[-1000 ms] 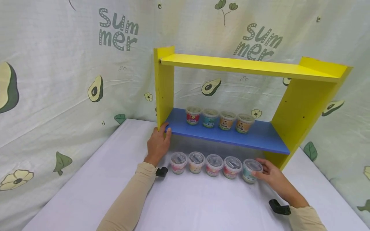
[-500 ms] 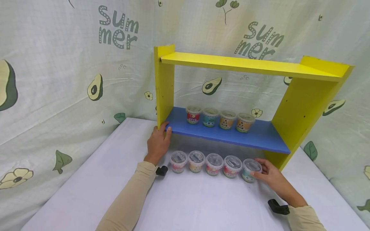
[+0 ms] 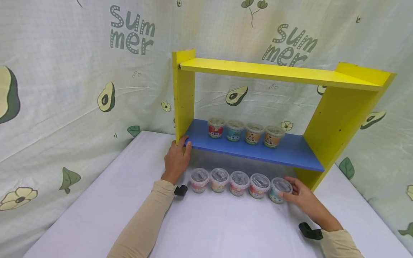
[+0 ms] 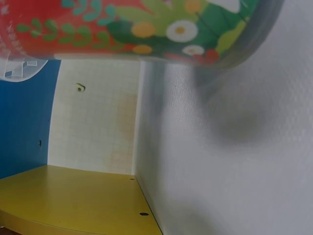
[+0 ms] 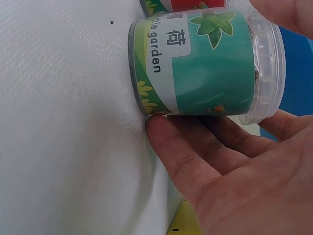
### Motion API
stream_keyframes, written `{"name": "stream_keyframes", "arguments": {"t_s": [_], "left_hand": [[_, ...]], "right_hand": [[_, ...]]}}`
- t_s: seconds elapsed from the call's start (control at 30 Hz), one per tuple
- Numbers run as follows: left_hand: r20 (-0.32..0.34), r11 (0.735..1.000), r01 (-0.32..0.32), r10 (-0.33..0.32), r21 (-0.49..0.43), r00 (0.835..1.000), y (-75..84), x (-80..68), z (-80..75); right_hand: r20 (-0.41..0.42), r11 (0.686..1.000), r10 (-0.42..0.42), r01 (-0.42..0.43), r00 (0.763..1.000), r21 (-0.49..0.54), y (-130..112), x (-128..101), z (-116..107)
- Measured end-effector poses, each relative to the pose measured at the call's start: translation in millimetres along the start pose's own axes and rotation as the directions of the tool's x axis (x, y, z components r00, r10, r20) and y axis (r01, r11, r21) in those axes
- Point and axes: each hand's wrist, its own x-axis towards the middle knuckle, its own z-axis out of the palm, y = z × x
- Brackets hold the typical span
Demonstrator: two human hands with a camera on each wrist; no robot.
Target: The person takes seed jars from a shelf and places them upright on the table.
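My right hand (image 3: 301, 195) holds a teal-labelled plastic tub (image 3: 280, 191), the rightmost of a row on the table. In the right wrist view, the label of the teal tub (image 5: 215, 63) reads "little garden" with a green leaf; fingers (image 5: 181, 152) lie along one side and the thumb is at the upper right, near the clear lid. To its left stand tubs with pale red labels, such as this red tub (image 3: 259, 187), and one orange tub (image 3: 218, 181). My left hand (image 3: 176, 160) grips the shelf unit's yellow left side panel (image 3: 184, 100), thumb at the blue board's corner.
On the blue board (image 3: 226, 148) stand a red tub (image 3: 215, 129), a teal tub (image 3: 234, 132) and two orange ones. A yellow top board (image 3: 264, 71) spans above. Printed cloth (image 3: 142, 96) hangs behind the white table (image 3: 226, 229). Black wrist mounts are strapped to both forearms.
The teal tub in my right hand has shifted slightly left, closer to the neighbouring red tub. My left hand stays on the side panel. The head view has tilted a little.
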Motion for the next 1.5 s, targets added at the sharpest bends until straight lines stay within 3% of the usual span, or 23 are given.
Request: {"name": "stream_keyframes", "arguments": {"t_s": [0.5,0.7,0.93,1.2,1.37,1.5], "left_hand": [[0.006,1.0,0.006,-0.006,0.001,1.0,2.9,4.5,0.0],[0.014,1.0,0.014,-0.014,-0.004,1.0,4.1,4.9,-0.4],[0.017,1.0,0.026,-0.026,-0.01,1.0,4.4,4.8,-2.6],[0.017,1.0,0.026,-0.026,-0.014,1.0,3.7,4.7,-2.8],[0.001,1.0,0.011,-0.011,-0.01,1.0,2.3,3.4,-1.5],[0.004,1.0,0.017,-0.017,-0.014,1.0,1.1,-0.6,-0.4]], "right_hand": [[-0.041,0.999,-0.025,0.023,0.999,-0.041,-4.2,-2.6,-4.8],[-0.088,0.996,-0.089,0.088,0.992,-0.014,-2.1,-2.9,-10.9],[-0.166,0.989,-0.15,0.151,0.975,-0.006,-6.1,-7.0,-19.5],[-0.298,0.983,-0.149,0.175,0.943,0.062,-1.0,-8.7,-21.6],[-0.329,0.962,-0.201,0.248,0.923,0.11,0.7,-11.3,-25.7],[-0.339,0.954,-0.201,0.261,0.919,0.144,-0.6,-13.8,-27.4]]}}
